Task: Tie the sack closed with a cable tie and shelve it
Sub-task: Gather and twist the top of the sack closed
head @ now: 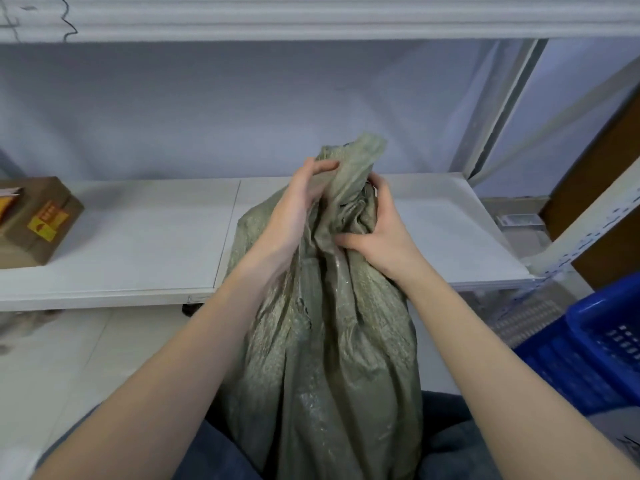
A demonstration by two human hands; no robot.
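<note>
A grey-green woven sack (322,358) stands upright between my knees, in front of a white shelf (138,258). Its mouth is bunched into a twisted neck that sticks up at the centre. My left hand (298,206) grips the neck from the left, thumb and fingers pinching the cloth near its top. My right hand (377,233) clasps the neck from the right, a little lower, with fingers wrapped round the gathered fabric. A thin dark strip shows at the neck by my right fingers; I cannot tell whether it is a cable tie.
A brown cardboard box (34,223) with a yellow label sits on the shelf at far left. A blue plastic crate (595,348) stands on the floor at right. The rack's white upright post (585,223) rises at right, and another shelf board (311,19) runs overhead.
</note>
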